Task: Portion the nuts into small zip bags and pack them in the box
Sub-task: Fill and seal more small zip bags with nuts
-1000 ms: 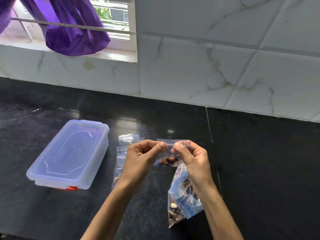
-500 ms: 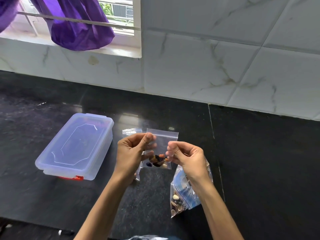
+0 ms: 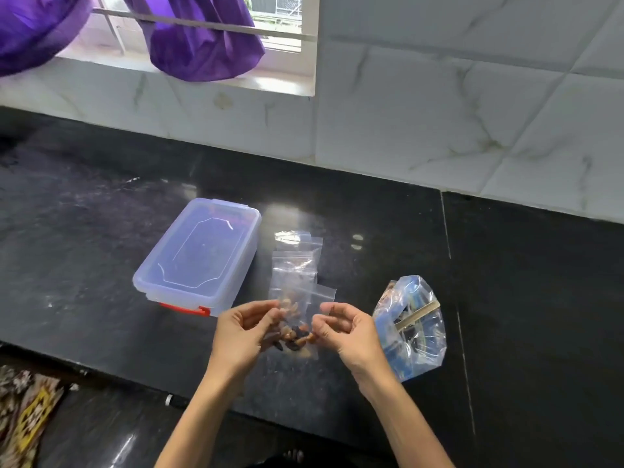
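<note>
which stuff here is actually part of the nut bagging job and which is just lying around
Part of the job:
- small zip bag of nuts, held between left hand and right hand
- spare zip bags
- big nut bag
- lidded plastic box

Just lying about:
- purple cloth
- patterned fabric

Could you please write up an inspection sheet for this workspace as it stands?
Surface: black stone counter, glossy.
Job's things: lidded clear box; small zip bag with nuts held between both hands; more small bags flat behind it; large supply bag to the right.
Clutter: nothing seen.
Hands: left hand and right hand pinch the small zip bag's sides.
Cables: nothing seen.
Surroundings: marble-tile wall, window with purple cloth.
</note>
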Motion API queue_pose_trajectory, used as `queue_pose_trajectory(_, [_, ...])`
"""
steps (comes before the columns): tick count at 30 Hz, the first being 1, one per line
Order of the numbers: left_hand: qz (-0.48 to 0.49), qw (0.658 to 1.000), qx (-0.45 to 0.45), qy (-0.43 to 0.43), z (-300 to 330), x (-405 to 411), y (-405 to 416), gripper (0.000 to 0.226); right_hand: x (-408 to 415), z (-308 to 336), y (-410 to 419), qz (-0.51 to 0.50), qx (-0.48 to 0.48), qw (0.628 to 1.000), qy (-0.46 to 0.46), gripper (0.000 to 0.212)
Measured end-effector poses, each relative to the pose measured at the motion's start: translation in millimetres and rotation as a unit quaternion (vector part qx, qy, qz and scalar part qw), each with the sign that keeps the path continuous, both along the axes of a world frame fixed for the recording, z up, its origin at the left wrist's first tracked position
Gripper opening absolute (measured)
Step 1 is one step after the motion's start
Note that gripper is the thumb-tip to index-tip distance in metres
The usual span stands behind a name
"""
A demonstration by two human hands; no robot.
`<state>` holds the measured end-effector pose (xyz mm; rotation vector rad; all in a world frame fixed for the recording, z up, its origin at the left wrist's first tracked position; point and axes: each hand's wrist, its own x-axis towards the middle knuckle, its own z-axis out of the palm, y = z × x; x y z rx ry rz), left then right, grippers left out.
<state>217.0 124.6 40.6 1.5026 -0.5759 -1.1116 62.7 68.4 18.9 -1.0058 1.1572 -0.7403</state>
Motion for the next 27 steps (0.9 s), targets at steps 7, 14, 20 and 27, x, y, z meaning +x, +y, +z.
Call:
queue_pose_trajectory(7, [0.077, 0.991, 0.049, -0.101, -39.5, 12.0, 1.3, 0.011, 26.5, -20.2, 3.0, -0.047, -0.044, 0.992, 0.107, 0.024])
queue_pose_trajectory(14, [0.101, 0.971, 0.080, -0.201, -57.2, 15.5, -17.2, 0.008, 43.7, -35.9, -8.0, -0.065, -0.111, 0.973, 0.194, 0.020])
queue_pose_trajectory(20, [0.106, 0.955, 0.134, -0.241, -62.4, 13.3, -18.9, 0.007, 47.2, -38.2, -9.3, -0.082, -0.143, 0.955, 0.245, 0.023])
queue_pose_trajectory(27, [0.115, 0.940, 0.145, -0.285, -50.5, 4.4, -15.1, 0.025, 41.5, -30.6, -2.3, -0.095, -0.151, 0.956, 0.235, 0.022])
